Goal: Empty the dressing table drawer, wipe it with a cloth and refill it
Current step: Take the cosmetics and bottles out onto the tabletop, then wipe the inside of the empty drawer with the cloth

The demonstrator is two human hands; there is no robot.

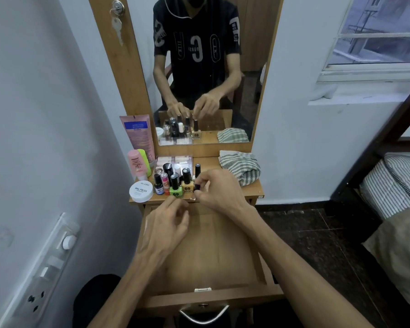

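Wooden drawer (pixel 206 252) sits pulled out and bare, so I can wipe it. My right hand (pixel 219 188) pinches a small dark bottle (pixel 197 187) at the desk (pixel 253 189) edge. My left hand (pixel 168 223) hovers, fingers loosely curled, holding nothing. The striped cloth (pixel 240 167) waits nearby.

White round tub (pixel 141 191), near left of tabletop: lid reads "zudio" up top, "NAIL POLISH" below; smaller line under that too tiny to read.
Pink tube (pixel 137 131), far left by mirror: blue label w/ white print, blurred, can't read.
Pink bottle (pixel 136 165), left: dark vertical script, illegible.
Green polish bottle (pixel 176 191), near edge: round black logo, no letters clear.
Yellow polish bottle (pixel 187 185), just right of green: same logo type.
Small dark bottle (pixel 158 185), right of tub: blue label, letters unclear.
Shirt in mirror (pixel 197 48): large reversed letters/logos; big "G"-like shape, rest can't be made out.
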